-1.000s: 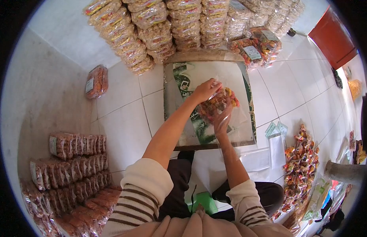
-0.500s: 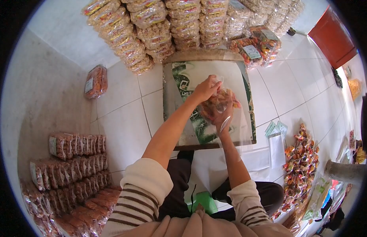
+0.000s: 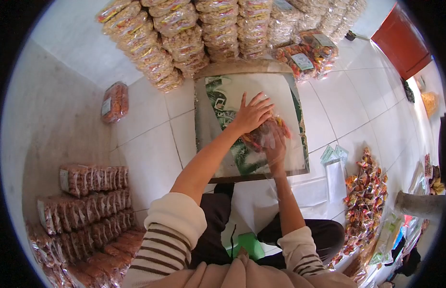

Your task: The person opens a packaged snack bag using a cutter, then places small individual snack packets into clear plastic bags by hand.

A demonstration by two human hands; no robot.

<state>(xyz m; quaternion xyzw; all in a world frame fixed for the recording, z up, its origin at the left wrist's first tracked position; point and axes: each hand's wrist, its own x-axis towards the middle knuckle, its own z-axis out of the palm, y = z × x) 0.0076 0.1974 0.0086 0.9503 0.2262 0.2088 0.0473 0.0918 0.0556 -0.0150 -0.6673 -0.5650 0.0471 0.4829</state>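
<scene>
A clear plastic bag of reddish-orange snacks (image 3: 282, 126) lies on the low board-topped table (image 3: 275, 89) in front of me. My left hand (image 3: 254, 114) rests at its upper left side with the fingers spread. On the lower right part of the snacks lies my right hand (image 3: 274, 146), its fingers stretched forward. Loose clear film shows around my right hand and wrist; whether the hand is inside it or under it I cannot tell. Both hands partly hide the snacks.
Stacks of bagged snacks (image 3: 215, 29) stand beyond the table, with colourful labelled bags (image 3: 299, 60) at their right. Brown packs (image 3: 88, 206) are piled on the left. Right of me lie green-white labels (image 3: 334, 153), white plastic sheets (image 3: 335, 182) and a colourful snack heap (image 3: 367, 192).
My left hand has released the film it gripped and spread its fingers over the bag. My right hand has flattened onto the snacks, and the bag lies lower and flatter.
</scene>
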